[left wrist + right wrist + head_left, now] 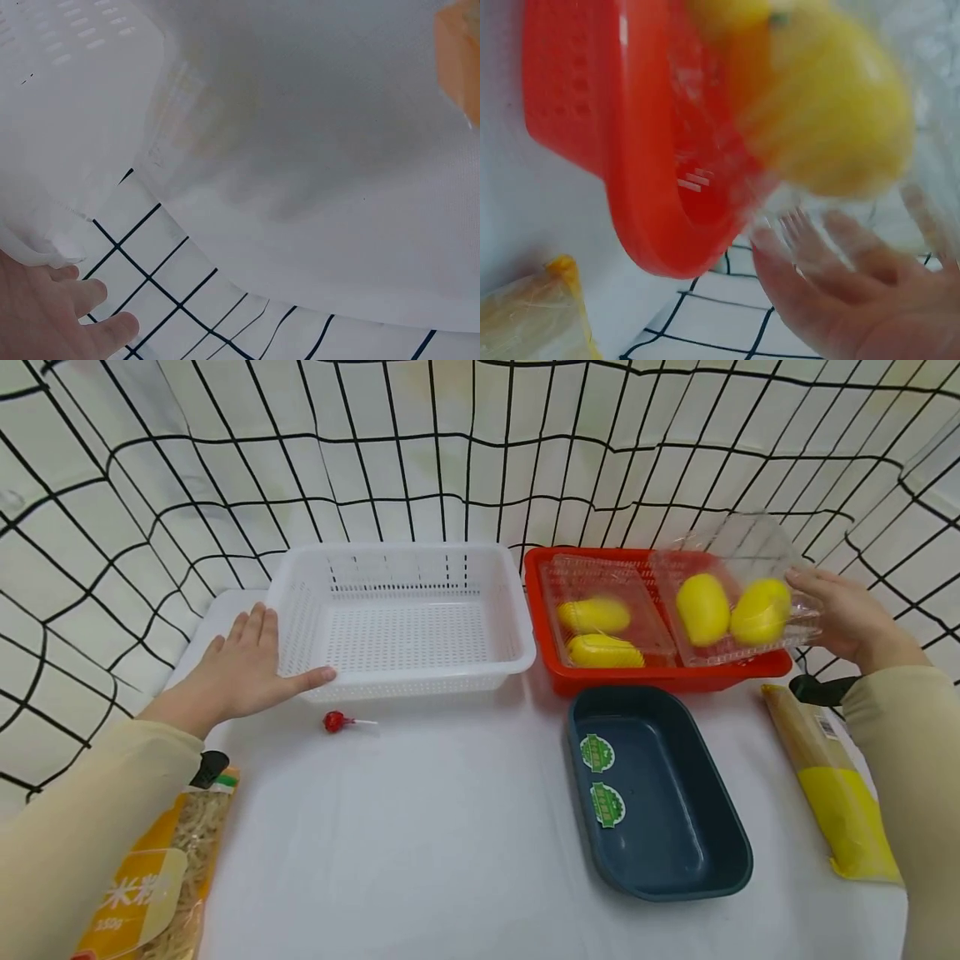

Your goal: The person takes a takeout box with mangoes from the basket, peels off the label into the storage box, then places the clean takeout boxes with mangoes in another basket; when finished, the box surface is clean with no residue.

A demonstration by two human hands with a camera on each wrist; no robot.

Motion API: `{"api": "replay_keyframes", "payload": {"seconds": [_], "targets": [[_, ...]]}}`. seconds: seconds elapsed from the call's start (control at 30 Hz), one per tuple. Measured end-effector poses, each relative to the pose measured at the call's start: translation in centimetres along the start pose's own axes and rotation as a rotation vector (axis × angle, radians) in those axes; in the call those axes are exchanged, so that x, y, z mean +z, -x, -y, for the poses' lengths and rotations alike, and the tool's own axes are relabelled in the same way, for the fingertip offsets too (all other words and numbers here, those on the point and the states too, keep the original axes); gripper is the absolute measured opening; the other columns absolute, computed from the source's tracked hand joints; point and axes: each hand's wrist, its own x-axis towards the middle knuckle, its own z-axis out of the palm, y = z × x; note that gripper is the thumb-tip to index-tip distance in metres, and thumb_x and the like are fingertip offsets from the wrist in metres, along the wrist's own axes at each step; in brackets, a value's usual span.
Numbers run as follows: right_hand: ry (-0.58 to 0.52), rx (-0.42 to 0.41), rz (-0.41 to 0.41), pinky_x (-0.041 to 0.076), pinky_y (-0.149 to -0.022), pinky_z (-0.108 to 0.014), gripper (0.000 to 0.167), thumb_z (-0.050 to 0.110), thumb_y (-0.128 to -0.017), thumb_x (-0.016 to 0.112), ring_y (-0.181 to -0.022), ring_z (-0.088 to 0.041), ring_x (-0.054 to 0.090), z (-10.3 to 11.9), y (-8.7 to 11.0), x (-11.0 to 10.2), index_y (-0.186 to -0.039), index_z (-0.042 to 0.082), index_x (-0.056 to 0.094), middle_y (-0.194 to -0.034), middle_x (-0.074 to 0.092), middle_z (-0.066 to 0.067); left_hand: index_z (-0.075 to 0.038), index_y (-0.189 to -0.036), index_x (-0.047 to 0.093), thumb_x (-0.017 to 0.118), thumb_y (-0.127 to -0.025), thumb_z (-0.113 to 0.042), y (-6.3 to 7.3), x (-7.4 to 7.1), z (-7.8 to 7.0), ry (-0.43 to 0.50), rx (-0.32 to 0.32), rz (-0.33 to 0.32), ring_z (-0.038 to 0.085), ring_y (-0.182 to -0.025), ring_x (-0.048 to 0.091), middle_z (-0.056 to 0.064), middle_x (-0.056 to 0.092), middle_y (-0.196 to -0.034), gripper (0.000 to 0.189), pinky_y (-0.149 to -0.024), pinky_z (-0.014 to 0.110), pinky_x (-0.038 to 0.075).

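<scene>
My left hand point(243, 668) lies with fingers straight against the left rim of a white perforated basket point(405, 681), thumb over its front corner. A red lollipop point(335, 721) lies just in front of that basket. My right hand point(851, 614) holds the right side of a clear plastic box point(761, 543) with two yellow fruits point(702, 608) inside. This box is tilted over the right part of a red basket point(675, 678). Another clear box point(645, 618) with two yellow pieces sits in the red basket's left half. In the right wrist view, blurred fingers point(862, 247) show behind the clear plastic.
A dark blue tray point(660, 877) with two green stickers stands before the red basket. At the far right lies a yellow-ended long packet point(847, 810); an orange noodle bag point(165, 877) lies under my left forearm. Black wire mesh point(465, 468) encloses the back and sides.
</scene>
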Motion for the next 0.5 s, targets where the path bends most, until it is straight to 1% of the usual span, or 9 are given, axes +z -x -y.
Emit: {"api": "replay_keyframes", "payload": {"seconds": [0.07, 0.1, 0.13, 0.2, 0.33, 0.37, 0.43, 0.47, 0.5], "targets": [[-0.006, 0.037, 0.058, 0.057, -0.077, -0.020, 0.084, 0.060, -0.103, 0.042, -0.107, -0.008, 0.049, 0.1, -0.3, -0.6, -0.166, 0.029, -0.004, -0.129, 0.041, 0.016, 0.016, -0.152, -0.018, 0.042, -0.088, -0.085, 0.0, 0.1, -0.1, 0.002, 0.001, 0.007, 0.062, -0.149, -0.005, 0.039, -0.019, -0.161, 0.134, -0.116, 0.078, 0.007], [0.011, 0.047, 0.079, 0.057, -0.078, -0.020, 0.085, 0.062, -0.103, 0.040, -0.109, -0.008, 0.048, 0.1, -0.5, -0.7, -0.165, 0.028, -0.008, -0.129, 0.039, 0.016, 0.017, -0.152, -0.018, 0.042, -0.088, -0.085, 0.1, 0.1, -0.1, 0.001, 0.003, 0.007, 0.062, -0.149, -0.005, 0.040, -0.019, -0.161, 0.134, -0.116, 0.078, 0.008], [0.040, 0.052, 0.090, 0.057, -0.080, -0.019, 0.084, 0.064, -0.102, 0.038, -0.109, -0.007, 0.049, 0.2, -0.7, -0.8, -0.165, 0.030, -0.006, -0.130, 0.039, 0.016, 0.017, -0.152, -0.018, 0.042, -0.088, -0.085, 0.1, 0.1, -0.1, 0.000, 0.003, 0.006, 0.062, -0.149, -0.004, 0.040, -0.019, -0.161, 0.134, -0.116, 0.078, 0.008], [0.085, 0.049, 0.101, 0.056, -0.082, -0.018, 0.075, 0.064, -0.103, 0.035, -0.108, -0.004, 0.050, 0.3, -1.0, -0.9, -0.164, 0.035, 0.003, -0.130, 0.039, 0.017, 0.016, -0.152, -0.018, 0.043, -0.089, -0.084, 0.1, 0.1, -0.1, -0.002, 0.004, 0.001, 0.062, -0.149, -0.004, 0.040, -0.018, -0.161, 0.134, -0.116, 0.078, 0.008], [0.184, 0.019, 0.119, 0.054, -0.086, -0.017, 0.062, 0.064, -0.103, 0.029, -0.105, 0.002, 0.054, 0.7, -1.4, -0.8, -0.157, 0.036, 0.016, -0.131, 0.040, 0.017, 0.017, -0.153, -0.017, 0.042, -0.088, -0.085, 0.0, -0.1, 0.0, -0.011, 0.010, -0.014, 0.062, -0.149, -0.003, 0.040, -0.017, -0.161, 0.134, -0.116, 0.078, 0.009], [0.202, 0.012, 0.129, 0.054, -0.086, -0.017, 0.063, 0.065, -0.103, 0.027, -0.107, 0.001, 0.052, 0.8, -1.5, -0.8, -0.159, 0.037, 0.013, -0.134, 0.040, 0.015, 0.016, -0.153, -0.017, 0.042, -0.088, -0.085, 0.0, -0.1, 0.1, -0.011, 0.011, -0.017, 0.062, -0.149, -0.003, 0.040, -0.017, -0.161, 0.134, -0.116, 0.078, 0.009], [0.212, 0.012, 0.134, 0.054, -0.086, -0.016, 0.073, 0.066, -0.103, 0.025, -0.111, -0.002, 0.049, 0.9, -1.5, -0.8, -0.164, 0.034, 0.001, -0.148, 0.036, 0.005, 0.016, -0.153, -0.017, 0.042, -0.088, -0.085, 0.0, -0.2, 0.1, -0.010, 0.016, -0.023, 0.062, -0.150, -0.003, 0.040, -0.018, -0.161, 0.134, -0.116, 0.078, 0.009], [0.199, 0.021, 0.130, 0.054, -0.085, -0.015, 0.076, 0.066, -0.102, 0.025, -0.114, -0.004, 0.047, 0.9, -1.4, -0.9, -0.165, 0.033, -0.004, -0.157, 0.032, 0.002, 0.016, -0.153, -0.017, 0.042, -0.088, -0.085, 0.0, -0.2, 0.1, -0.006, 0.017, -0.023, 0.062, -0.150, -0.004, 0.039, -0.018, -0.161, 0.134, -0.116, 0.078, 0.008], [0.168, 0.032, 0.128, 0.054, -0.084, -0.015, 0.080, 0.067, -0.102, 0.026, -0.117, -0.007, 0.045, 0.9, -1.3, -1.0, -0.165, 0.030, -0.009, -0.165, 0.023, -0.002, 0.015, -0.153, -0.017, 0.042, -0.088, -0.085, 0.0, -0.3, 0.1, -0.003, 0.018, -0.024, 0.062, -0.150, -0.004, 0.039, -0.019, -0.161, 0.134, -0.116, 0.078, 0.008]]}}
